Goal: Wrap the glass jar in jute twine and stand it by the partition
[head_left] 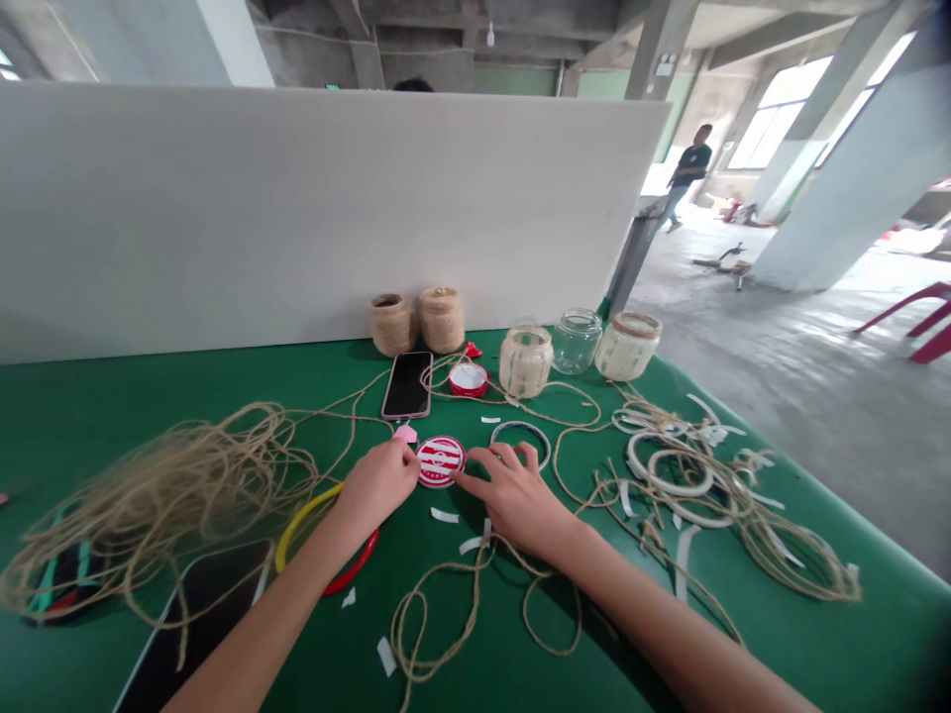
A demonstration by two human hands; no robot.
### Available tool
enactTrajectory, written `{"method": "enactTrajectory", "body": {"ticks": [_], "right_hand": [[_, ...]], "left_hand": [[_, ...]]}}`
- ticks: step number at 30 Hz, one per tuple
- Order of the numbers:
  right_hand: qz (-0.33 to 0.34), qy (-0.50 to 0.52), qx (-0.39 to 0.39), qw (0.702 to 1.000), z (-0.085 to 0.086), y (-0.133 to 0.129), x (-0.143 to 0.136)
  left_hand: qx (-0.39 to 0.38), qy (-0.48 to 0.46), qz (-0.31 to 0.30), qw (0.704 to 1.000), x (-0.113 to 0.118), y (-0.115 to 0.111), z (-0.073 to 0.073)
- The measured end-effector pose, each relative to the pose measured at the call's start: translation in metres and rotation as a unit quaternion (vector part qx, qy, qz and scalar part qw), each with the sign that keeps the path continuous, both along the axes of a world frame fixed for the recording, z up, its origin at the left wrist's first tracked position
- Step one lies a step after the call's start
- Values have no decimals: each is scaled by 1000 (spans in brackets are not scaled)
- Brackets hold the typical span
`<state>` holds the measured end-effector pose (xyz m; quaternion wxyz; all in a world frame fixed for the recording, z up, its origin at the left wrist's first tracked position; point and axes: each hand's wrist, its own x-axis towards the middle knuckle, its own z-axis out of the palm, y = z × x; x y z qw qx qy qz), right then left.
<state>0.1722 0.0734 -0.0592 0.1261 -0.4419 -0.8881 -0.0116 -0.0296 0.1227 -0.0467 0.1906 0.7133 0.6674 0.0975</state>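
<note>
Red jar lid (pixel 441 461), crossed by white strips (pixel 441 474), is laid on the green table (pixel 334 644) between both hands. Whether anything is pinched by the bunched left hand (pixel 380 480) cannot be told; the loosely spread right hand (pixel 520 500) is held at the rim. Strips are best pressed flat.

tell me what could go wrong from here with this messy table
Twine heaped on the left lies partly across the tablet; pulling it might make it snag or knot.

The rightmost jar stands near the edge of the table, so a careless bump could knock it off.

Loose white strips lie just below the striped lid, between the left hand and right hand; they could get caught under either.
</note>
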Motion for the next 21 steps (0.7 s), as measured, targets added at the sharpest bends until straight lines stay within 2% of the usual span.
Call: {"method": "enactTrajectory", "body": {"ticks": [10,14,18,21], "right_hand": [[-6,17,-16,1000,0,1,2],[-3,12,-15,1000,2,1,3],[4,18,-12,1000,2,2,2],[-18,65,-9,998,-1,4,4]], "left_hand": [[1,49,1,999,-3,8,-3],[19,66,-5,998,-1,4,-1],[72,80,-12,994,7,-6,3],[162,72,-76,981,12,-10,-1]]}}
